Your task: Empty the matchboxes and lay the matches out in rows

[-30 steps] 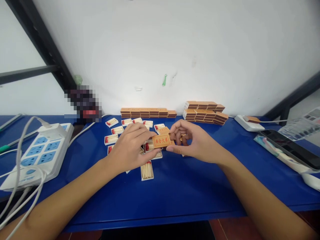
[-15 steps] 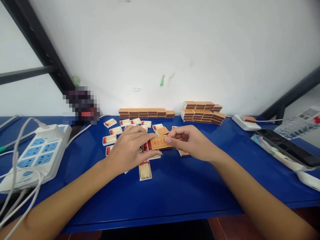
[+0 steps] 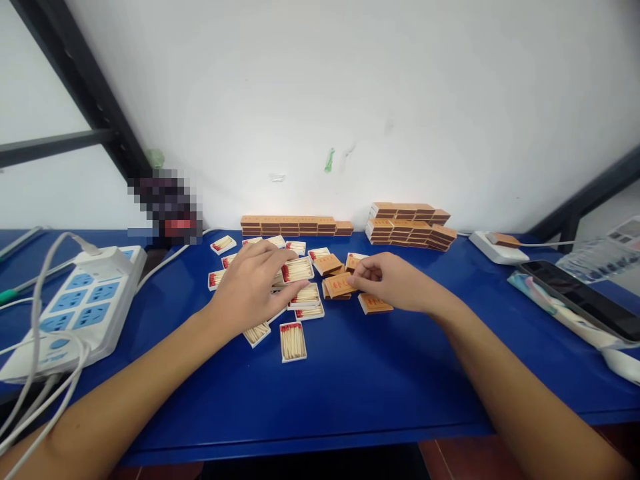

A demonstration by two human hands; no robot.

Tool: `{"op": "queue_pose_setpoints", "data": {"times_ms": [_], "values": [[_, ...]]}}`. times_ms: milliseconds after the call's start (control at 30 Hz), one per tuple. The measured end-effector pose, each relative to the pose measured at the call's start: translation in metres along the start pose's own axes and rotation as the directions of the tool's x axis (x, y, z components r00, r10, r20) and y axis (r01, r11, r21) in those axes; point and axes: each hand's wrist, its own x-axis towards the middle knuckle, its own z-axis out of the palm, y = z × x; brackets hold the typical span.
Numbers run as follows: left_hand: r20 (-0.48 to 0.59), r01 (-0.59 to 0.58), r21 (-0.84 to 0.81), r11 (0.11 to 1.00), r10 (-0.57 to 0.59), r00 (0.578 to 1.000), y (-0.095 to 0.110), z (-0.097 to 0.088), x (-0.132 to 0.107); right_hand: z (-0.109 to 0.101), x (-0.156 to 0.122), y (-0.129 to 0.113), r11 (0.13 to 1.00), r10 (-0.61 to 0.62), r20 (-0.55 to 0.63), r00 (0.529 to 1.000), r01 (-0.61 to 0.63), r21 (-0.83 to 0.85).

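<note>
My left hand (image 3: 253,287) pinches a white match tray (image 3: 298,270) full of red-tipped matches, held just above the blue table (image 3: 380,373). My right hand (image 3: 397,285) has its fingers closed on an orange matchbox sleeve (image 3: 340,285), which lies low among other orange sleeves (image 3: 327,264). Several open match trays (image 3: 293,341) lie scattered under and around my left hand. Another orange sleeve (image 3: 375,304) lies under my right wrist.
Rows of stacked orange matchboxes (image 3: 296,225) and a taller pile (image 3: 410,227) stand against the white wall. A white and blue power strip (image 3: 80,303) with cables sits at the left. A phone (image 3: 580,297) and a white adapter (image 3: 495,245) lie at the right.
The tray and the orange sleeve, held together before, are now apart: my left hand keeps the tray, and my right hand has lowered the sleeve to the table.
</note>
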Motion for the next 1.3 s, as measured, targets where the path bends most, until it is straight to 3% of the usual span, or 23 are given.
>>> {"op": "queue_pose_setpoints", "data": {"times_ms": [67,167,300,667,800,967,1067,1167,1300], "values": [[-0.006,0.001,-0.009,1.0,-0.001,1.0,0.0,-0.001,0.0,0.002,0.0,0.001,0.993,0.0,-0.045,0.999,-0.005,-0.114],[-0.017,0.004,-0.01,1.0,-0.004,1.0,0.0,-0.002,0.0,0.004,-0.003,-0.002,0.98,-0.108,-0.088,0.99,0.092,-0.176],[-0.021,-0.004,0.002,1.0,0.004,1.0,-0.001,-0.001,0.0,0.008,-0.005,-0.006,0.956,-0.24,-0.042,0.97,0.229,-0.182],[-0.028,-0.023,0.017,1.0,0.024,0.999,-0.003,-0.001,0.0,0.02,-0.002,-0.009,0.951,-0.211,0.018,0.977,0.209,-0.227],[-0.022,-0.015,0.038,0.999,0.015,1.0,-0.008,0.0,-0.001,0.007,0.004,-0.007,0.957,-0.216,0.017,0.976,0.215,-0.195],[0.003,-0.005,0.055,0.998,0.005,1.0,-0.011,0.002,-0.004,-0.046,0.052,0.003,0.917,-0.176,-0.246,0.953,0.068,-0.394],[0.013,0.003,0.06,0.998,-0.003,1.0,-0.011,0.001,-0.004,-0.068,0.096,0.006,0.849,-0.156,-0.209,0.965,0.023,-0.527],[0.016,0.01,0.051,0.999,-0.011,1.0,-0.011,0.0,-0.004,-0.069,0.129,0.007,0.775,-0.091,-0.117,0.989,-0.004,-0.632],[0.015,0.002,0.045,0.999,-0.002,1.0,-0.009,0.0,-0.004,-0.057,0.146,0.014,0.666,-0.076,-0.119,0.99,-0.038,-0.745]]}}
